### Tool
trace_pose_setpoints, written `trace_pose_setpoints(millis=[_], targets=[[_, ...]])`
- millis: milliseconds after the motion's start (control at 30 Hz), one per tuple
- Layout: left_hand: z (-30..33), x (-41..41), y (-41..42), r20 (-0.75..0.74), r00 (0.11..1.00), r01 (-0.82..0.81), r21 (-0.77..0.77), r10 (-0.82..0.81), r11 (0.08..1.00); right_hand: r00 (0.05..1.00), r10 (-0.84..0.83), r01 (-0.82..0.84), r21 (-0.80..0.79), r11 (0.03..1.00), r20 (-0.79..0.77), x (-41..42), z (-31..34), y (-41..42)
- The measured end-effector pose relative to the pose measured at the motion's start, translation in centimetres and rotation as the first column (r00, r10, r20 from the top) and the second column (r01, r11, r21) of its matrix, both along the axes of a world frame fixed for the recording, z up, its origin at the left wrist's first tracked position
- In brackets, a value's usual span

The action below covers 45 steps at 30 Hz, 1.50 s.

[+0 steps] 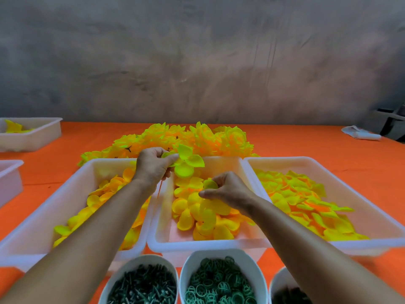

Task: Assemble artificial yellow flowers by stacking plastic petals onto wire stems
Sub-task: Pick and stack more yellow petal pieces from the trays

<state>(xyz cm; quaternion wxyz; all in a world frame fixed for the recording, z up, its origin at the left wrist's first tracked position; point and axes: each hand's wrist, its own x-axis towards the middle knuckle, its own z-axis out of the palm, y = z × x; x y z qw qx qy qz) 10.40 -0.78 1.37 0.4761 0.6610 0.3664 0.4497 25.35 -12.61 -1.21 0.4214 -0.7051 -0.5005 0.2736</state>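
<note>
Head view: an orange table [285, 143] is seen from above, with three white trays set side by side near its front edge. A half-built flower [186, 163] is held by the left hand [153, 166] above the gap between the left tray [72, 194] and the middle tray [166, 216]; the fingers are curled round its base, and a thin stem [159, 190] hangs down below the fist. Several yellow-green petals are already spread on that stem. A single petal [210, 184] is pinched between thumb and fingertips of the right hand [228, 191], low over the middle tray and just beside the loose petals heaped there. Rounder yellow-orange petals are held in the left tray, flatter ones in the right tray [328, 172].

Behind the trays a pile of finished flowers [197, 137] is laid on the table. At the front edge a bowl [140, 279] of dark small parts and a bowl of green rings [221, 281] are set side by side; a third bowl [282, 288] is partly hidden by the right forearm. Two more trays are cut off at the left edge, and a white cloth [360, 133] is seen at far right.
</note>
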Motion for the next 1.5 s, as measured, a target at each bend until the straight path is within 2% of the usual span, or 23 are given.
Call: trace_pose_setpoints(millis=[167,267,333,400,500,600,667,800,867,933,1000,1100,1233,1367,1500], targets=[[-0.8,0.1,-2.5,-0.233,0.967,0.071,-0.122,-0.099,0.990,0.980,0.029,-0.021,-0.041,0.999,0.197,-1.1,0.2,-1.3],[-1.3,0.2,-3.5,-0.312,0.939,0.100,-0.151,-0.143,0.983,0.955,-0.054,0.065,-0.029,0.997,0.290,-1.1,0.4,-1.7],[-1.6,0.2,-3.9,-0.367,0.921,0.092,-0.118,-0.130,0.989,0.949,-0.105,0.110,0.000,0.994,0.297,-0.9,0.3,-2.1],[-2.1,0.3,-4.4,-0.485,0.868,0.086,-0.056,-0.103,0.995,0.948,-0.116,0.123,-0.005,0.992,0.295,-0.9,-0.1,-2.6],[-2.6,0.8,-4.8,-0.607,0.795,0.073,0.102,0.004,0.992,0.929,-0.084,0.111,-0.057,0.992,0.361,-1.1,-0.3,-3.3],[-2.3,1.1,-5.2,-0.749,0.657,0.133,0.226,0.085,0.965,0.915,-0.093,0.116,-0.036,0.993,0.393,-0.2,0.4,-3.8],[-2.0,1.5,-5.5,-0.828,0.546,0.178,0.265,0.129,0.948,0.927,-0.155,0.157,0.022,0.987,0.340,1.3,1.3,-4.3],[-1.7,2.7,-6.5,-0.864,0.365,0.210,0.440,0.348,0.873,0.937,-0.273,0.258,0.094,0.962,0.217,5.3,2.4,-6.0],[-1.2,3.5,-7.1,-0.828,0.386,0.213,0.510,0.408,0.834,0.925,-0.349,0.334,0.118,0.935,0.150,7.7,2.5,-7.1],[-0.7,4.5,-7.7,-0.789,0.472,0.230,0.541,0.393,0.809,0.899,-0.415,0.404,0.107,0.909,0.139,10.0,2.3,-8.3],[-0.3,5.6,-8.4,-0.750,0.568,0.236,0.542,0.339,0.806,0.881,-0.430,0.426,0.062,0.902,0.196,12.2,1.9,-9.3],[0.1,7.3,-9.3,-0.693,0.665,0.244,0.553,0.278,0.797,0.839,-0.358,0.414,-0.054,0.909,0.410,14.6,1.5,-10.2],[0.2,9.8,-9.8,-0.645,0.730,0.256,0.563,0.225,0.786,0.706,-0.153,0.404,-0.216,0.889,0.692,15.8,0.6,-10.1],[-0.2,12.3,-10.0,-0.606,0.775,0.264,0.568,0.179,0.780,0.651,-0.052,0.363,-0.251,0.897,0.757,16.0,0.0,-9.1],[-1.1,14.1,-9.8,-0.558,0.818,0.245,0.560,0.142,0.791,0.606,-0.060,0.348,-0.197,0.917,0.793,15.7,-0.7,-8.4]])
